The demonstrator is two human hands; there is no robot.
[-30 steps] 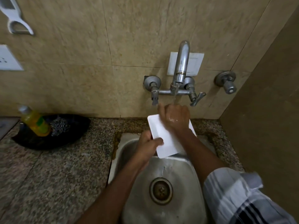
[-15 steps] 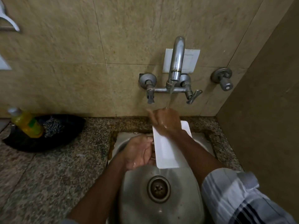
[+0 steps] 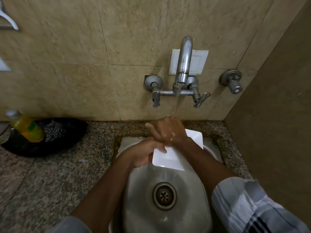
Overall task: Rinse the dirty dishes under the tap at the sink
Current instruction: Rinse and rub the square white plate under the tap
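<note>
A white rectangular plate (image 3: pixel 170 158) is held over the back of the steel sink (image 3: pixel 143 207). My left hand (image 3: pixel 144 153) grips its left edge, thumb on top. Flat on the plate's upper part lies my right hand (image 3: pixel 168 130), wet, with its fingers spread; it covers the plate's middle. Water runs from the chrome tap (image 3: pixel 184 59) in a thin stream onto the back of my right hand. The drain (image 3: pixel 164 195) lies open below the plate.
A black dish (image 3: pixel 67 140) on the granite counter at the left holds a yellow soap bottle (image 3: pixel 27 126) and a steel scrubber (image 3: pixel 54 130). A tiled wall stands behind, a side wall close at the right. A second valve (image 3: pixel 233 83) sticks out right of the tap.
The plate has turned from tilted left to tilted right. My right hand has slid across its top, and my left hand has shifted its hold along the left edge.
</note>
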